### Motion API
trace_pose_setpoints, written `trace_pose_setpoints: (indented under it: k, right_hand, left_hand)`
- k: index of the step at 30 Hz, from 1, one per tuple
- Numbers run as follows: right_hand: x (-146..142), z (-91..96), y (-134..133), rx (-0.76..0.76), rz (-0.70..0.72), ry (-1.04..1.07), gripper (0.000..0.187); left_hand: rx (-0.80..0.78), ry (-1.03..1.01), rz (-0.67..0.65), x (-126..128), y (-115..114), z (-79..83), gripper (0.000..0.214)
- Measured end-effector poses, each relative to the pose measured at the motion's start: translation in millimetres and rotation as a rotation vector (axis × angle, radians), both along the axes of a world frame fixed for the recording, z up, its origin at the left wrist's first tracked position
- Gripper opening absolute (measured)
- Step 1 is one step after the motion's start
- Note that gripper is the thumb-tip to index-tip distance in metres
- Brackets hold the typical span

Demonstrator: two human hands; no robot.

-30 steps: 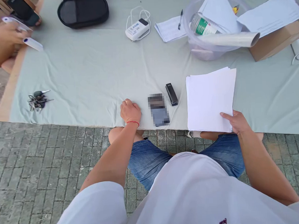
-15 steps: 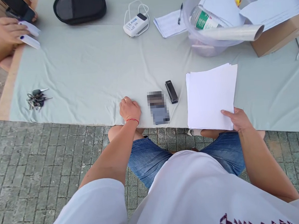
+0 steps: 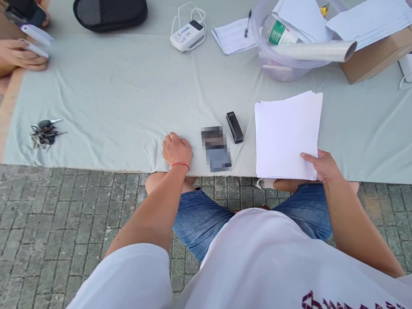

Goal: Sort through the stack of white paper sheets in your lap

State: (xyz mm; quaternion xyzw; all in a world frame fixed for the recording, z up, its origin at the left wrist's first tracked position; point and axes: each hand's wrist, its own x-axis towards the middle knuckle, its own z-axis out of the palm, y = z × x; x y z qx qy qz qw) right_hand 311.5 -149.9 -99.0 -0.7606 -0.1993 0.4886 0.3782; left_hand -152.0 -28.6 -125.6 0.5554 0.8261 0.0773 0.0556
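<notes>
My left hand (image 3: 176, 150) rests as a loose fist on the grey-green cloth (image 3: 125, 103) at the table's near edge, with nothing visible in it. Just right of it lie a blurred dark flat object (image 3: 216, 148) and a small black stapler (image 3: 234, 127). My right hand (image 3: 322, 166) pinches the near right corner of a stack of white paper (image 3: 285, 132), thumb on top. The stack lies flat on the cloth.
A bunch of keys (image 3: 44, 132) lies at the left. At the back are a black pouch (image 3: 110, 9), a white power bank with cable (image 3: 187, 34), notes with a pen (image 3: 233, 36), a clear plastic bowl (image 3: 290, 49) and a cardboard box (image 3: 379, 55). Another person's hand (image 3: 15, 54) holds a phone far left.
My hands hold their places. The other person's hand at the far left has lowered onto the table edge with its phone. The view has shifted slightly.
</notes>
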Motion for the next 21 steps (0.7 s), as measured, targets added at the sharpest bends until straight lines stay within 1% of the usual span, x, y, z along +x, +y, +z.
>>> trace_pose_setpoints:
  k: [8, 21]
  right_hand:
    - [4.9, -6.1, -2.3, 0.011, 0.017, -0.011, 0.042]
    - [4.1, -5.8, -2.6, 0.009, 0.007, -0.032, 0.047]
  left_hand:
    - [-0.007, -0.012, 0.010, 2.8, -0.8, 4.7, 0.036]
    - [-0.008, -0.006, 0.004, 1.4, -0.3, 0.7, 0.036]
